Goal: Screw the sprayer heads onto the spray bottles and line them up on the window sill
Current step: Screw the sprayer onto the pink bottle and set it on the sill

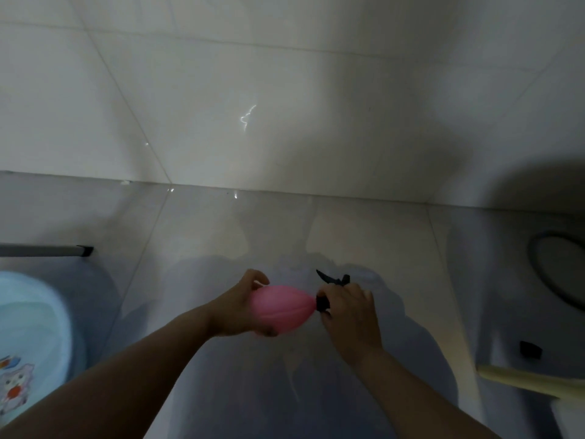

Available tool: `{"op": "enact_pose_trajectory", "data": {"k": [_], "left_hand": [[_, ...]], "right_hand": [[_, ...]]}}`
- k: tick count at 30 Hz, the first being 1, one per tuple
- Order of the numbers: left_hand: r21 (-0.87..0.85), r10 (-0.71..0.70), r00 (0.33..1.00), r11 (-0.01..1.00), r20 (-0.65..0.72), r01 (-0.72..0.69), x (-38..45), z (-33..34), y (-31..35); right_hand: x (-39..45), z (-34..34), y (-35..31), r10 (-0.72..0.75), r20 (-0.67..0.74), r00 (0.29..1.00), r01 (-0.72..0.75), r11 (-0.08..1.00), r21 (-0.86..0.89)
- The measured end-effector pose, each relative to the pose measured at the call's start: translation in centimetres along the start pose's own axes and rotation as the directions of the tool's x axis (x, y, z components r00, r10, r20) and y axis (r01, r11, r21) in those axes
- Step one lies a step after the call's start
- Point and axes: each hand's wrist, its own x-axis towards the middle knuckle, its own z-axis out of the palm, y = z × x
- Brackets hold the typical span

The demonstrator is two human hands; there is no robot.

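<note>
Head view: left hand grips a pink bottle sideways; right hand pinches the black sprayer (collar at neck). A tilted start may cross-thread.

No legible text, seemingly picture-only tub

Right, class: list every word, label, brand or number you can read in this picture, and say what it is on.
None can be read.
Blue tub: a cartoon picture only, no words legible.
Pink bottle and black sprayer head: no label visible.
</note>
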Motion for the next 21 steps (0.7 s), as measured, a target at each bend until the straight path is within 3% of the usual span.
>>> {"op": "enact_pose_trajectory", "data": {"k": [3, 6, 9, 12, 15, 18, 21], "left_hand": [[-0.438, -0.12, 0.993, 0.892, 0.017, 0.116, 0.1, -0.7, 1.5], [-0.676, -0.224, 0.975, 0.716, 0.014, 0.174, 0.2, -1.5, 2.4], [-0.732, -0.295, 0.952, 0.631, 0.081, 0.258, 0.2, -2.4, 3.1], [-0.719, -0.277, 0.954, 0.64, 0.114, 0.272, 0.3, -3.6, 3.5], [-0.765, -0.199, 0.974, 0.609, 0.112, 0.212, 0.3, -4.4, 4.4], [-0.854, -0.088, 0.992, 0.506, 0.089, 0.122, 0.2, -4.8, 5.2], [-0.876, 0.025, 0.993, 0.474, 0.112, 0.087, 0.2, -4.8, 5.6]], "right_hand": [[0.9, -1.3, 1.3, -0.033, -0.078, 0.996, 0.04, 0.995, 0.093], [2.3, -3.0, 1.4, -0.109, -0.097, 0.989, 0.123, 0.982, 0.145], [3.8, -4.7, 0.8, -0.167, -0.101, 0.981, 0.181, 0.973, 0.143], [5.4, -6.9, 0.2, -0.262, -0.127, 0.957, 0.274, 0.957, 0.094], [6.9, -9.1, 0.3, -0.32, -0.076, 0.944, 0.327, 0.941, 0.089], [8.5, -10.9, 0.7, -0.27, 0.007, 0.963, 0.267, 0.957, 0.115], [9.7, -12.4, 1.0, -0.224, 0.016, 0.975, 0.221, 0.969, 0.11]]}}
